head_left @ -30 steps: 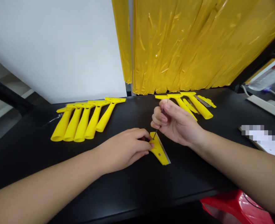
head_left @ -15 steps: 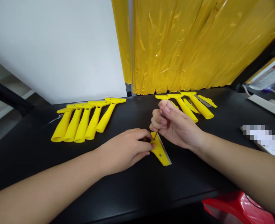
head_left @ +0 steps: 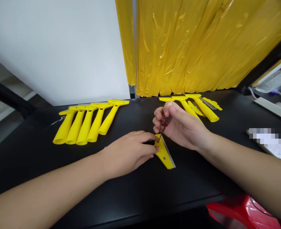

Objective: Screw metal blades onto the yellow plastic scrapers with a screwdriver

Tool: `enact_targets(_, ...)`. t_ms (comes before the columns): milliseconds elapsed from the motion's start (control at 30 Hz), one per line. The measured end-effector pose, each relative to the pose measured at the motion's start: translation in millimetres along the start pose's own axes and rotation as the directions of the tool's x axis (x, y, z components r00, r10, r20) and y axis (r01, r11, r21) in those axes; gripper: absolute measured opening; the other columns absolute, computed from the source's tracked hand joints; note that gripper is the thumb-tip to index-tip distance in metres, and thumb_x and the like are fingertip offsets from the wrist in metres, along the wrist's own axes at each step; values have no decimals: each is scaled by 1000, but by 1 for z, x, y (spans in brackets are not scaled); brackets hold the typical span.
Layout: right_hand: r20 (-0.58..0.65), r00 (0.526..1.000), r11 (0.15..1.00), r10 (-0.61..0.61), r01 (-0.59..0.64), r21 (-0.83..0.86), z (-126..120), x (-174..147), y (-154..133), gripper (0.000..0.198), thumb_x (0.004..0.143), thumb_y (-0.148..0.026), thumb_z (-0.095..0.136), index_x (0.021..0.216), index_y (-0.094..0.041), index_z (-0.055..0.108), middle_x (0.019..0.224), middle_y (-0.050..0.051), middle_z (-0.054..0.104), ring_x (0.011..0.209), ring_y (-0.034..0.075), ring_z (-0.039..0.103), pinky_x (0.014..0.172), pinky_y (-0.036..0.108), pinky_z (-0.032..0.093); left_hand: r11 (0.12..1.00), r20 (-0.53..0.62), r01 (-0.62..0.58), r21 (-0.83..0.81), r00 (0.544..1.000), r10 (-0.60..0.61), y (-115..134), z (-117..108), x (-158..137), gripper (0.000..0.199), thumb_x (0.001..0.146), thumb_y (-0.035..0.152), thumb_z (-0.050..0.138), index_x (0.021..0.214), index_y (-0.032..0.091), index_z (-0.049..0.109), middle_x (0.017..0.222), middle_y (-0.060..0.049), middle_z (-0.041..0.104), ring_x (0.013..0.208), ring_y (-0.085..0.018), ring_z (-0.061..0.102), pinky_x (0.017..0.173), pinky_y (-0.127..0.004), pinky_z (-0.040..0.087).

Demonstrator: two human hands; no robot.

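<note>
On our black surface (head_left: 135,194), our left hand (head_left: 131,154) gripped a scraper (head_left: 162,152) while our right hand (head_left: 182,127), fingers just loosened, lightly held the screwdriver (head_left: 166,123), apparently between turns.

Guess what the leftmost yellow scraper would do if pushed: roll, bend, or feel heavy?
The leftmost yellow scraper probably feels light for its size, since its handle end looks open and hollow. It's likely stiff, as the handle looks like straight, smooth plastic. It probably wouldn't roll far, because its wide, flat head should stop it.
</note>
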State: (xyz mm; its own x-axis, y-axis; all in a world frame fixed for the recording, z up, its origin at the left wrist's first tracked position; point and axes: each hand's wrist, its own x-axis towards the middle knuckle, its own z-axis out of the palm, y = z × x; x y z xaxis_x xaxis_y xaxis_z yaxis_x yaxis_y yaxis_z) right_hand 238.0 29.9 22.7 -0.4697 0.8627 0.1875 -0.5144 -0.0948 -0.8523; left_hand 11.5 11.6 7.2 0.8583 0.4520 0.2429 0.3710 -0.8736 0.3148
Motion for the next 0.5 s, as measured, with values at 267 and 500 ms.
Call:
enact_targets(267,36,999,1000,28,-28,2,2,-2,-1,29,106,-52,64,107,-25,73,63,-6,38,59,14,37,71,32,49,1000,0,0,10,1000,0,1,-1,1,21,105,20,64,117,22,80,132,-10,73,117,-27,71,101,-42,58)
enact_targets(500,-42,998,998,-55,56,16,8,-1,0,27,96,-39,80,87,-24,60,81,-3,55,73,14,50,75,31,49,999,9,10,32,1000,-10,-1,1,0,22,106,22,64,121,24,80,132,-8,73,117,-27,71,101,-44,59)
